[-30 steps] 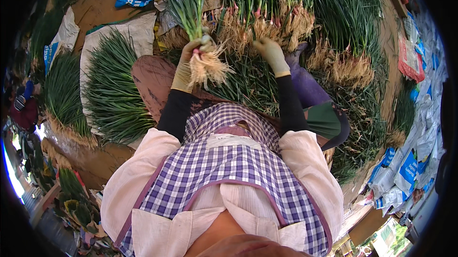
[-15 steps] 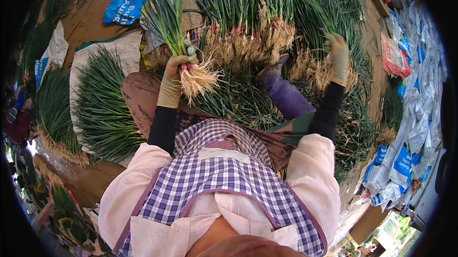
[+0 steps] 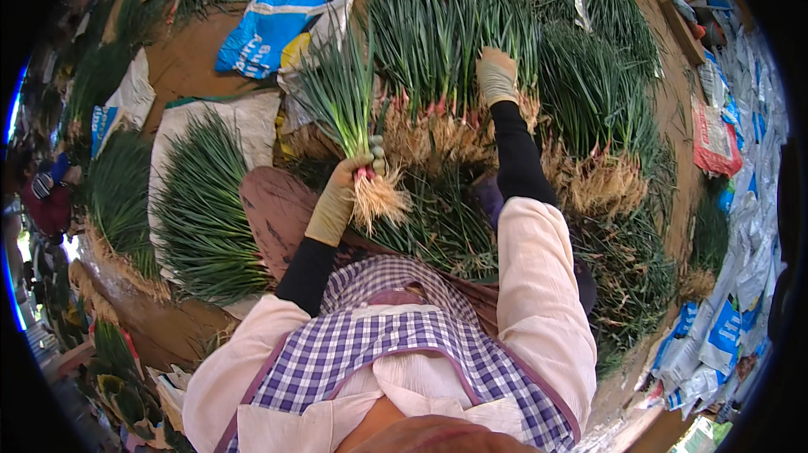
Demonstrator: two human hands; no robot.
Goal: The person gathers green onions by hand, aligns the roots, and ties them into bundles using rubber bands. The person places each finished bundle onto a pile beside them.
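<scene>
My left hand [image 3: 341, 196], in a dirty pale yellow glove, grips an upright bunch of spring onions [image 3: 345, 95], with reddish bulbs and pale hanging roots below its fingers. My gloved right hand [image 3: 497, 74] reaches forward onto a dense row of spring onions [image 3: 429, 32], its fingers curled down into the leaves; what they hold, if anything, is hidden. Below that row lie tangled roots and loose dark leaves [image 3: 429, 226]. Another rooted pile [image 3: 593, 100] lies just right of my right hand.
A pile [image 3: 202, 201] lies on a pale sack [image 3: 261, 108] at left. A blue-white bag [image 3: 265, 28] is behind it. Along the right are heaped plastic bags [image 3: 741, 217] and a red-white sack [image 3: 715, 137]. Another person [image 3: 50, 201] is at the far left edge.
My right hand swung out right half a second ago and is now farther forward and left, in the leaf row. My left hand has dropped lower, still gripping the bunch. The view has shifted.
</scene>
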